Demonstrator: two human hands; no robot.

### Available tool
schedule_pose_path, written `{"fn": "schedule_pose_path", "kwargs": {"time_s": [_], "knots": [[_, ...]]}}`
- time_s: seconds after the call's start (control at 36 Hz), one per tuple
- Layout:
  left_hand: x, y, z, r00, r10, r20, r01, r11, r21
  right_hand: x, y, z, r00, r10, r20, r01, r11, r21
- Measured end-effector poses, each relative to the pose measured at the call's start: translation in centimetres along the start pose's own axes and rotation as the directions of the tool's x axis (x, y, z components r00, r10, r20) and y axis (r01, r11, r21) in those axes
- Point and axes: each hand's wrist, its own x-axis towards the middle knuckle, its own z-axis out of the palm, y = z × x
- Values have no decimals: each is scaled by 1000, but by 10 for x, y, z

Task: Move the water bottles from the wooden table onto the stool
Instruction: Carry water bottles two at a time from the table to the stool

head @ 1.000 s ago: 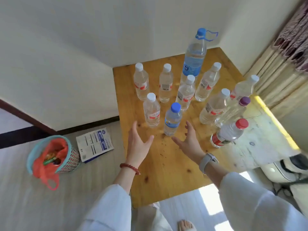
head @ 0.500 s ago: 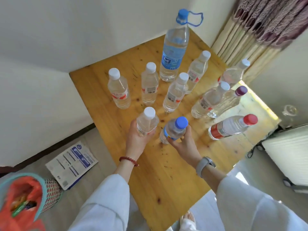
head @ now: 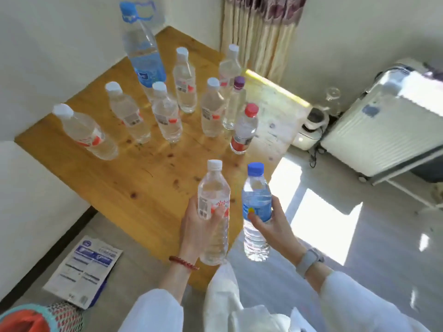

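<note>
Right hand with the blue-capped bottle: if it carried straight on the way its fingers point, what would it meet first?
Probably the white-capped bottle in the left hand: the right hand points leftward across the blue-capped bottle. Depth is unclear, so it might pass.

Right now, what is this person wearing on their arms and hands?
Both hands are bare, without gloves. The left hand has a dark red beaded bracelet at its wrist; the right hand has a grey-strapped watch. Both arms wear loose white long sleeves.
</note>
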Motion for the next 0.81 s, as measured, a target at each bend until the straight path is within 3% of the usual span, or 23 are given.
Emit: {"fn": "schedule_pose_path", "kwargs": {"time_s": [0.19, 0.31, 0.47, 0.61, 0.81], "knots": [[-72, 42, 124, 941, 123, 315, -177, 972, 151, -108, 78, -123, 963, 101, -249, -124, 989, -76], [-133, 72, 211, 852, 161, 498, -285, 941, 183, -187, 126, -197, 870, 216, -444, -269, 962, -58], [-227, 114, 331, 657, 250, 711, -453, 885, 108, -297, 187, -288, 650, 352, -674, -417, 906, 72], [-289, 147, 425, 465, 273, 842, -581, 812, 58, -364, 227, -349, 429, 417, -802, -420, 877, 232], [-349, 190, 572, 228, 263, 938, -707, 707, -26, -414, 277, -448, 190, 515, -836, -420, 812, 405]]}}
